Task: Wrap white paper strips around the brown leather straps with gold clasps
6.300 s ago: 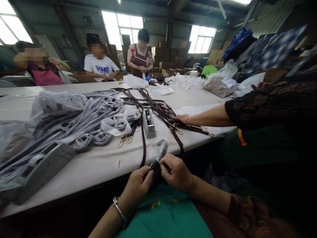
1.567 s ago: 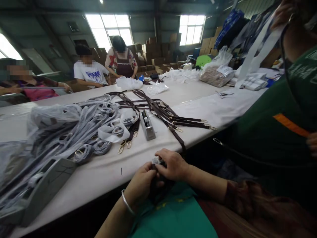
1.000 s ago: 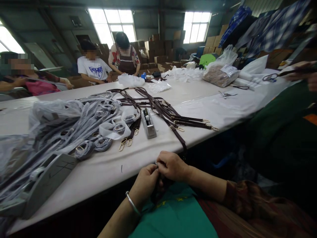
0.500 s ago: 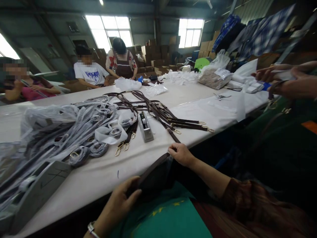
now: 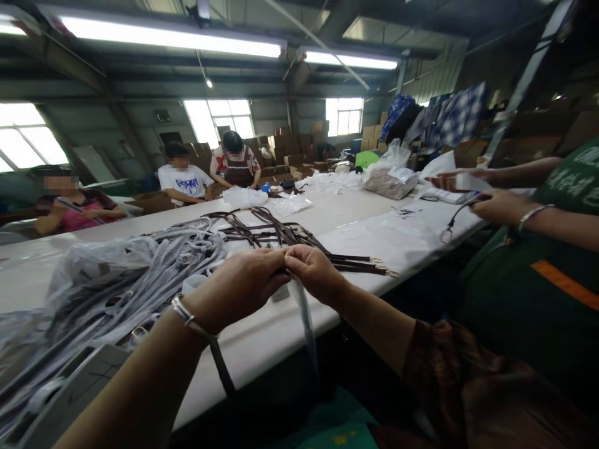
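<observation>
My left hand (image 5: 246,284) and my right hand (image 5: 313,269) meet over the table's near edge, fingertips pinched together. A dark strap (image 5: 221,368) hangs below my left wrist, and its upper part is hidden by the hand. From beneath my right fingers a pale translucent strip (image 5: 306,327) hangs past the edge. What lies between the fingertips is hidden. Just behind my hands, a small grey tape dispenser (image 5: 279,294) is mostly covered. Brown straps (image 5: 290,234) with metal clasps lie in a bunch beyond them.
Grey wrapped straps (image 5: 154,268) are heaped on the left of the table (image 5: 262,355). A larger grey tape dispenser (image 5: 88,380) stands near left. At right, a co-worker's hands (image 5: 496,202) hold a strap. Farther back lies a plastic-wrapped bundle (image 5: 390,181); other people sit across.
Both hands rose and came together from a spread hold on the dark strap. The pale strip now hangs under my right hand. The camera view has tilted up.
</observation>
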Motion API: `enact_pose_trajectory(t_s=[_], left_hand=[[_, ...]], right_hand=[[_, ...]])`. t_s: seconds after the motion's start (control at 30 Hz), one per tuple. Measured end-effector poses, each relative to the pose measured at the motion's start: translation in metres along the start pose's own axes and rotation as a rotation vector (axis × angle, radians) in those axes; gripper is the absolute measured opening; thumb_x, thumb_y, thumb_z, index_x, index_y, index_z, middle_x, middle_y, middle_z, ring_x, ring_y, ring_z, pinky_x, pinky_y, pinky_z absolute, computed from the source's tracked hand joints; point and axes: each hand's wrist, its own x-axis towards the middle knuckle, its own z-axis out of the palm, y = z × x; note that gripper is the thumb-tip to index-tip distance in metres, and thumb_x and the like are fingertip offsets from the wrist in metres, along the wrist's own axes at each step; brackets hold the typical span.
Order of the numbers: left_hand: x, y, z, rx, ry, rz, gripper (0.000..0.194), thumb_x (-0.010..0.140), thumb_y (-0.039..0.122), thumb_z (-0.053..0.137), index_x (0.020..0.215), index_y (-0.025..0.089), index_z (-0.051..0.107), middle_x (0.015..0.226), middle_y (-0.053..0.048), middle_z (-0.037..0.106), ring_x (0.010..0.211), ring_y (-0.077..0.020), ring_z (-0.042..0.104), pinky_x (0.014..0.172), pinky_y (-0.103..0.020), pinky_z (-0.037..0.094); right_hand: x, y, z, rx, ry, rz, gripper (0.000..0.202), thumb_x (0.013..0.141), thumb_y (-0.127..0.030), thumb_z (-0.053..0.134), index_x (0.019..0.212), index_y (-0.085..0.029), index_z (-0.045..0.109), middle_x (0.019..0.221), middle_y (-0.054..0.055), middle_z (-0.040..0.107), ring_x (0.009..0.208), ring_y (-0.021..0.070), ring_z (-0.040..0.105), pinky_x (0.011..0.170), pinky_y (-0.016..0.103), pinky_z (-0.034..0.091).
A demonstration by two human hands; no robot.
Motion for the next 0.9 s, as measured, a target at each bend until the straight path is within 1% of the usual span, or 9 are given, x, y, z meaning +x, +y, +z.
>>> enact_pose_trajectory(t_s=[0.13,0.27,0.33,0.4,0.53,0.6,0.7,0.8,0.9], left_hand=[[-0.002,-0.02,-0.001,-0.175,0.013,-0.073,0.019,0.085,0.031,0.067,0.098,0.019,0.059,0.079,0.0,0.063,0.069,-0.0147,0.056,0.063,-0.026,0.041],[-0.046,-0.049,-0.013,-0.461,-0.039,-0.217,0.022,0.087,0.031,0.064,0.105,0.019,0.064,0.072,0.003,0.06,0.063,-0.0114,0.052,0.059,-0.022,0.042],[-0.063,-0.057,-0.022,-0.519,0.042,-0.274,0.02,0.088,0.032,0.063,0.101,0.017,0.067,0.076,0.0,0.063,0.066,-0.012,0.055,0.06,-0.023,0.044],[-0.068,-0.056,-0.031,-0.501,0.12,-0.234,0.018,0.088,0.031,0.064,0.096,0.016,0.07,0.08,-0.003,0.067,0.07,-0.0133,0.058,0.065,-0.024,0.047],[-0.045,-0.035,-0.036,-0.325,0.083,0.035,0.012,0.086,0.024,0.066,0.092,0.016,0.073,0.085,-0.005,0.07,0.078,-0.0156,0.063,0.074,-0.026,0.049],[-0.027,-0.022,-0.032,-0.246,0.079,0.121,0.01,0.086,0.02,0.065,0.091,0.015,0.073,0.084,-0.006,0.071,0.077,-0.0165,0.064,0.073,-0.026,0.05],[-0.011,-0.009,-0.026,-0.203,0.104,0.133,0.009,0.083,0.015,0.068,0.09,0.017,0.073,0.087,-0.005,0.072,0.079,-0.0167,0.065,0.076,-0.025,0.052],[-0.019,-0.015,-0.027,-0.274,0.068,0.075,0.017,0.078,0.015,0.074,0.095,0.017,0.074,0.088,-0.001,0.073,0.079,-0.0154,0.067,0.076,-0.022,0.053],[-0.051,-0.036,-0.037,-0.371,0.068,-0.027,0.021,0.082,0.017,0.069,0.103,0.016,0.074,0.09,-0.001,0.075,0.083,-0.0153,0.069,0.08,-0.022,0.053]], right_hand=[[-0.001,0.005,-0.001,0.028,0.106,0.069,0.024,0.086,-0.041,0.055,0.088,-0.017,0.06,0.058,-0.004,0.053,0.05,0.0106,0.046,0.048,0.023,0.037],[-0.037,0.057,-0.016,-0.008,0.154,0.263,0.029,0.084,-0.045,0.055,0.087,-0.017,0.06,0.056,-0.004,0.048,0.047,0.0113,0.044,0.045,0.023,0.033],[-0.055,0.083,-0.02,-0.098,0.11,0.312,0.032,0.083,-0.048,0.054,0.084,-0.017,0.062,0.057,-0.001,0.053,0.051,0.0144,0.05,0.048,0.026,0.039],[-0.063,0.095,-0.018,-0.204,0.057,0.211,0.031,0.082,-0.047,0.056,0.077,-0.017,0.064,0.076,0.007,0.066,0.072,0.0209,0.062,0.066,0.033,0.049],[-0.04,0.063,-0.006,-0.197,0.004,0.069,0.032,0.082,-0.047,0.059,0.08,-0.017,0.069,0.107,0.012,0.069,0.102,0.0278,0.063,0.09,0.039,0.048],[-0.02,0.033,0.004,-0.064,0.003,0.078,0.034,0.081,-0.05,0.062,0.086,-0.017,0.068,0.103,0.012,0.069,0.094,0.0259,0.064,0.084,0.037,0.051],[-0.002,0.001,0.016,0.149,-0.023,0.123,0.039,0.08,-0.054,0.066,0.09,-0.017,0.065,0.073,0.004,0.064,0.062,0.0158,0.058,0.057,0.027,0.048],[-0.004,0.006,0.011,0.227,0.02,0.213,0.044,0.076,-0.054,0.071,0.098,-0.017,0.064,0.056,-0.003,0.052,0.048,0.0104,0.045,0.044,0.022,0.036],[-0.019,0.038,-0.011,0.191,0.128,0.323,0.049,0.071,-0.049,0.074,0.107,-0.016,0.064,0.059,-0.002,0.052,0.052,0.0124,0.05,0.047,0.023,0.04]])
